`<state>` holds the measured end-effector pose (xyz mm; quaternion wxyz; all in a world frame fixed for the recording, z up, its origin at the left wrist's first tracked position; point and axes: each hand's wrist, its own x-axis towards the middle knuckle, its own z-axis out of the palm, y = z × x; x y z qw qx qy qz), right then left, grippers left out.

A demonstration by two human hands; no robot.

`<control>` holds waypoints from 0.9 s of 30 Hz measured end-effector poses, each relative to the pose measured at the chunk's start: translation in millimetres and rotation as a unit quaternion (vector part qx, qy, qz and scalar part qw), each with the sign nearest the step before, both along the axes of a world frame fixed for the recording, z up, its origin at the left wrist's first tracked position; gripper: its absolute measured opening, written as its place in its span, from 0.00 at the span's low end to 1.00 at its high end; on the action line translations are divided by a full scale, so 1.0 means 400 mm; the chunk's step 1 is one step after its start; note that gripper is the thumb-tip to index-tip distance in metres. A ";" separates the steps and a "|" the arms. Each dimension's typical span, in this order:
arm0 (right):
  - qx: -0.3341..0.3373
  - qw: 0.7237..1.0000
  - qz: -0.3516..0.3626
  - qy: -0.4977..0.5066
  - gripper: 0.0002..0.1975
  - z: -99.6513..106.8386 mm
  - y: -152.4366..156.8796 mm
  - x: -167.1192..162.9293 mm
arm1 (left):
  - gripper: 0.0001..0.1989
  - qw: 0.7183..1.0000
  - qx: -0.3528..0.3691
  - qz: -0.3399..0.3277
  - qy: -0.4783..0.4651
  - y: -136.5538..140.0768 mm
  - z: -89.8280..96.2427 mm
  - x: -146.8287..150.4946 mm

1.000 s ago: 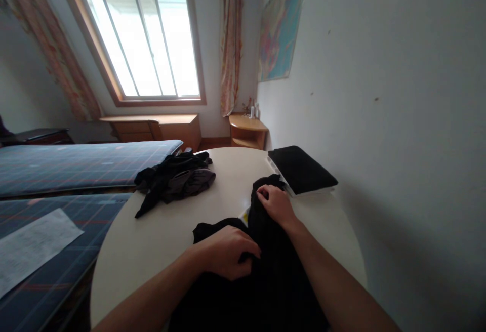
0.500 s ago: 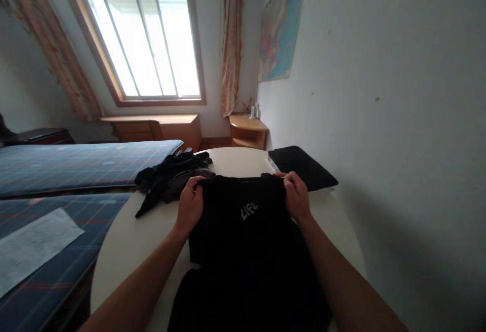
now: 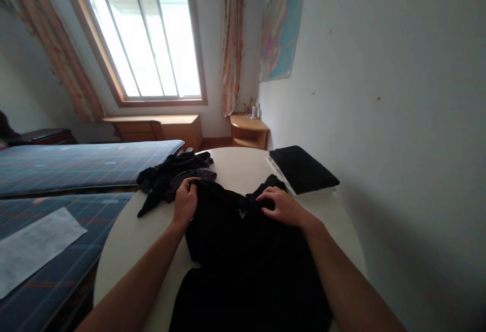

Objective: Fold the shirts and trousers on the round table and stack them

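A black T-shirt (image 3: 250,271) with a pale print lies over the table in front of me, its lower part running out of view at the bottom. My left hand (image 3: 187,203) pinches its upper left corner and keeps it a little raised. Over the upper right part is my right hand (image 3: 280,206), fingers curved, thumb and forefinger apart, touching the dark cloth. Behind those fingers a bunched bit of the shirt sticks up. Folds hide most of the lettering.
The round white table (image 3: 243,162) carries a crumpled dark clothes pile (image 3: 172,175) at the back left. Folded black cloth (image 3: 304,167) lies on something white at the back right, near the wall (image 3: 413,134). Left of the table are plaid mattresses (image 3: 94,165) and a paper sheet (image 3: 40,246).
My right hand has let go of the shirt's upper right corner and moved left, inward. The stretched top edge has slackened and folded over the print. My left hand still grips its corner.
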<state>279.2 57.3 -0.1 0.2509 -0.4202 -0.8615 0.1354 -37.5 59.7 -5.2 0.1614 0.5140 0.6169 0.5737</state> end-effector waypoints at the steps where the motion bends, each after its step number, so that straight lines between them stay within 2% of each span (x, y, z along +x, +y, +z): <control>1: 0.002 1.000 -0.002 -0.010 0.13 -0.004 0.003 0.005 | 0.14 1.000 0.002 -0.002 0.001 0.001 0.000 0.000; 6: 0.024 0.999 -0.027 -0.032 0.13 -0.022 0.019 0.021 | 0.15 1.000 -0.017 -0.010 0.017 -0.004 0.010 0.000; 11: 0.053 0.997 -0.052 -0.027 0.02 -0.033 0.032 0.025 | 0.15 0.998 -0.025 -0.015 0.048 -0.002 0.010 -0.005; 14: 0.015 0.999 -0.038 -0.032 0.03 -0.039 0.033 0.025 | 0.15 0.995 -0.024 -0.044 0.082 0.001 0.001 0.004; 17: -0.019 0.998 -0.036 -0.041 0.07 -0.042 0.028 0.020 | 0.14 0.985 -0.025 -0.116 0.123 -0.014 -0.011 0.034; 19: -0.016 0.997 -0.053 -0.062 0.09 -0.036 0.021 0.012 | 0.13 0.966 -0.040 -0.191 0.169 -0.034 -0.018 0.062; 22: -0.013 0.989 -0.088 -0.116 0.07 -0.014 0.010 -0.007 | 0.13 0.916 -0.076 -0.288 0.269 -0.068 -0.023 0.098; 24: -0.019 0.982 -0.106 -0.155 0.06 0.008 0.000 -0.023 | 0.13 0.885 -0.102 -0.318 0.323 -0.082 -0.020 0.112; 27: -0.050 0.968 -0.117 -0.215 0.06 0.044 -0.026 -0.048 | 0.13 0.865 -0.132 -0.340 0.344 -0.086 -0.009 0.113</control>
